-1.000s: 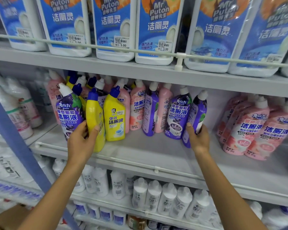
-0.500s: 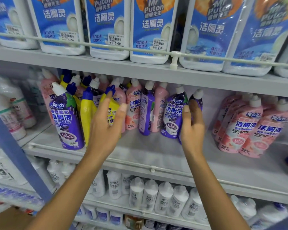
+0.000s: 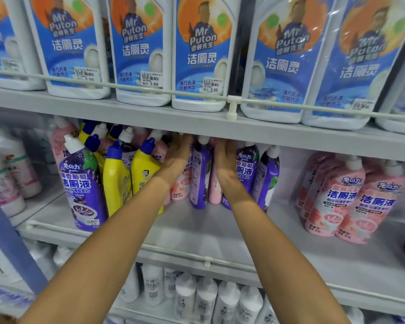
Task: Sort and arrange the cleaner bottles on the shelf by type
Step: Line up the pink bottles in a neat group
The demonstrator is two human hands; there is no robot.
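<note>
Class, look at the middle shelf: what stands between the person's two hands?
In the head view, one purple bottle stands upright between the left hand and right hand.

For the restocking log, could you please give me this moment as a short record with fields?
setting: shop shelving, middle shelf being sorted
left hand: reaching deep among the mixed bottles, in front of a pink bottle; grip not visible
right hand: reaching in beside a purple bottle; grip not visible
left group: purple bottle at front, yellow bottles behind it, mixed with pink ones
right group: pink bottles standing together, apart from the rest
top shelf: large blue-labelled white jugs behind a rail
sorting: not finished
</note>
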